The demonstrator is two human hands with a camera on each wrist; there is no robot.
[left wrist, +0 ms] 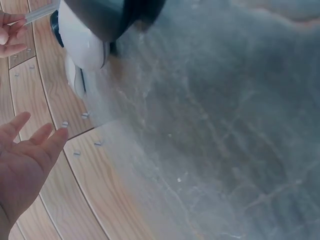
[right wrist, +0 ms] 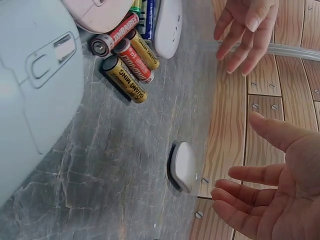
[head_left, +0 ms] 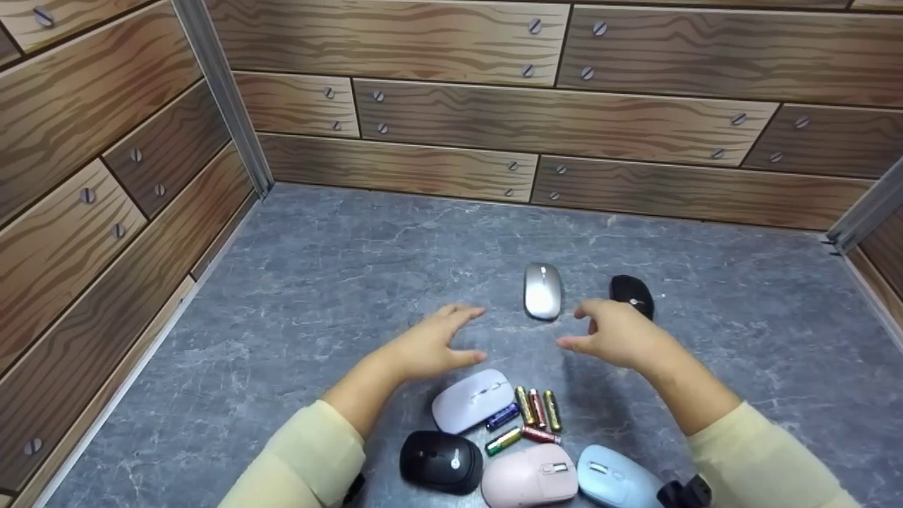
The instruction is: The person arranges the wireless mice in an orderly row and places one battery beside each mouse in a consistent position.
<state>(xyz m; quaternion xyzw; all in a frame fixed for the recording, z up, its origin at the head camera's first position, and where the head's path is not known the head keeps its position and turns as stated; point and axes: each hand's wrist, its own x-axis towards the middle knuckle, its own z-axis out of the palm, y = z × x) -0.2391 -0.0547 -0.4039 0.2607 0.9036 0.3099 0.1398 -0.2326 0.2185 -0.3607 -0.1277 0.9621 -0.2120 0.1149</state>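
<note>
The fingers (head_left: 465,311) of the left hand (head_left: 428,347) are spread from its thumb, slightly bent, at the centre of the frame in the head view; those of the right hand (head_left: 621,336), right of centre, also stand apart from the thumb, loosely curved, and the two hands face each other across a gap. Beyond that gap, right of centre, a silver-grey, rounded computer mouse (head_left: 542,291) lies on the grey, marble-veined tabletop (head_left: 317,275). To its right, a small black computer mouse (head_left: 630,291) is partly covered by the right hand; whether they touch cannot be told. Below the left hand, at lower centre, lies a pale lavender-white computer mouse (head_left: 471,401), with six cylindrical batteries in gold, red, blue and green wrappers (head_left: 537,408) grouped by its right end. Along the bottom of the frame, from left to right, sit a glossy black computer mouse (head_left: 439,462), a pale pink one (head_left: 525,478) and a light blue one (head_left: 615,480). Pale yellow sleeves (head_left: 310,451) cover both forearms, and wood-patterned plank walls (head_left: 451,106) fill the upper part of the frame.
</note>
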